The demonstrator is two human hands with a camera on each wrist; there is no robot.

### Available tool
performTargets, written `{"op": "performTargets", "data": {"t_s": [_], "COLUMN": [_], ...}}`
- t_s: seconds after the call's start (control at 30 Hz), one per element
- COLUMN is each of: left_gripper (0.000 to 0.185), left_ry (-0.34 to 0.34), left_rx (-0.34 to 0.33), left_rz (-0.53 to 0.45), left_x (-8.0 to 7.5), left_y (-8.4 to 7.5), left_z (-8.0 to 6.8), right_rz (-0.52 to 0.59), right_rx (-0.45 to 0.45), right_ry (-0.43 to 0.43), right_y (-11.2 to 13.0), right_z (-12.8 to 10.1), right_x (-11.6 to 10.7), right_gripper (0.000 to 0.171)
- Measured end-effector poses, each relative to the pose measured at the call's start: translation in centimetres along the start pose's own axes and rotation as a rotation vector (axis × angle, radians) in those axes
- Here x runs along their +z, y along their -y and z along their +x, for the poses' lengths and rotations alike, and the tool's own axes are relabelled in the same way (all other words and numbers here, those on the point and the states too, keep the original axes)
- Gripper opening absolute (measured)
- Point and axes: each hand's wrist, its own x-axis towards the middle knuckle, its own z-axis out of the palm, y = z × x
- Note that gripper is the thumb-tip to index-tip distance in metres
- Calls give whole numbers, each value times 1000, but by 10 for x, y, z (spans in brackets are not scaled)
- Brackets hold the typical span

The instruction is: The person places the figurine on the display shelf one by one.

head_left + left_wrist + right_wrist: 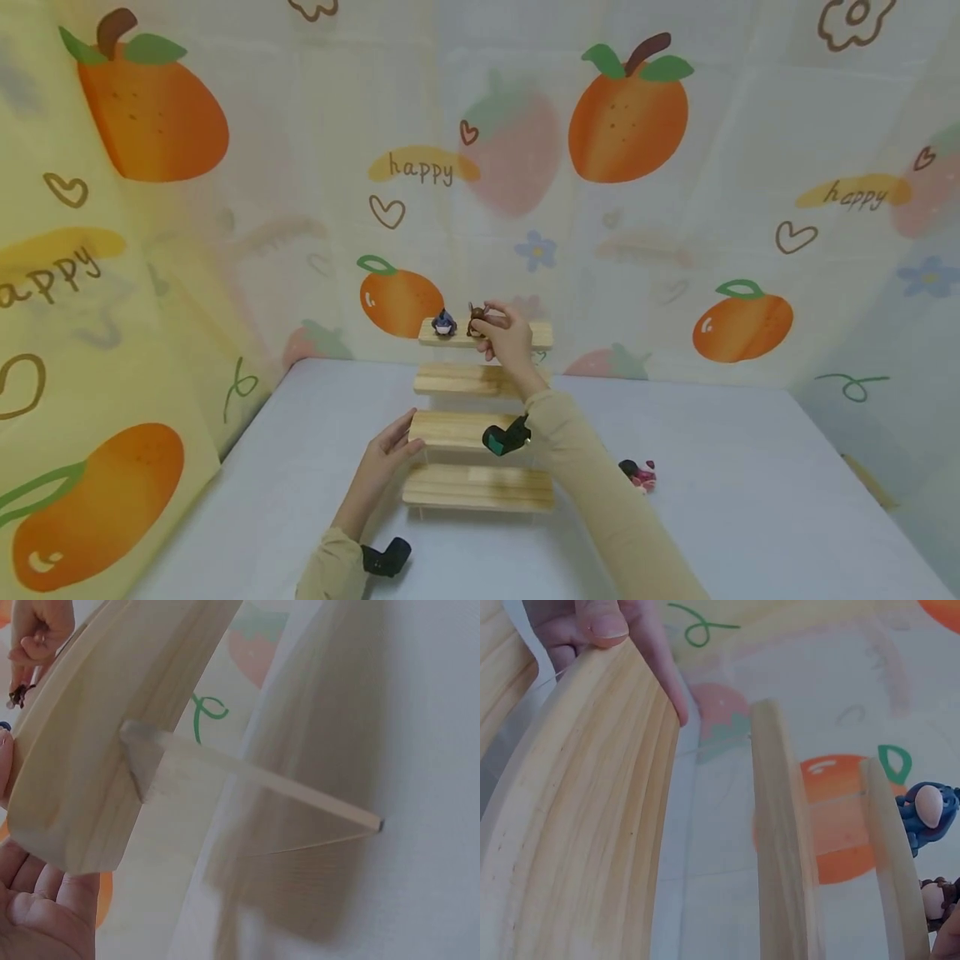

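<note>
A four-tier wooden display shelf (450,428) stands on the table. My left hand (381,460) holds the left end of its second tier from the bottom; in the right wrist view the thumb (604,622) lies on one edge and the fingers reach along the end. Up at the top tier, my right hand (508,335) pinches a small brown figurine (476,322) with large ears, its base at the board. Left of it on that tier sits a blue figurine (443,323) with a pale belly, shown larger as the blue donkey-like figurine (928,814) in the right wrist view.
A pink and dark figurine (639,475) lies on the white tabletop (720,500) to the right of the shelf, beside the right forearm. A fruit-printed cloth (300,167) hangs close behind the top tier. Clear legs (262,776) carry the boards.
</note>
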Motion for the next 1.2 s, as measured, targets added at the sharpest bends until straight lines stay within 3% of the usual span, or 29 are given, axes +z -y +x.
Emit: {"op": "performTargets", "data": {"t_s": [0.27,0.5,0.8,1.0,1.2], "left_gripper": [63,61,62,60,61], "left_ry": [-5,-2,17,20,-4], "left_rx": [-24,-19,-22,-34,36], "left_rz": [29,38,11,35,93], "left_x": [2,1,2,0,1], "left_y": [2,3,4,-4,5], "left_z": [0,1,2,0,2], "right_rz": [-1,-44,-95,-102,-140], "right_rx": [9,-59,-136,-179,-185], "right_ry": [-3,56,151,195,272], "right_y": [-1,17,46,63,65], "right_z": [0,0,-9,-19,-35], "right_x": [-4,-15,-45,-64,-87], "right_gripper": [48,54,51,46,41]}}
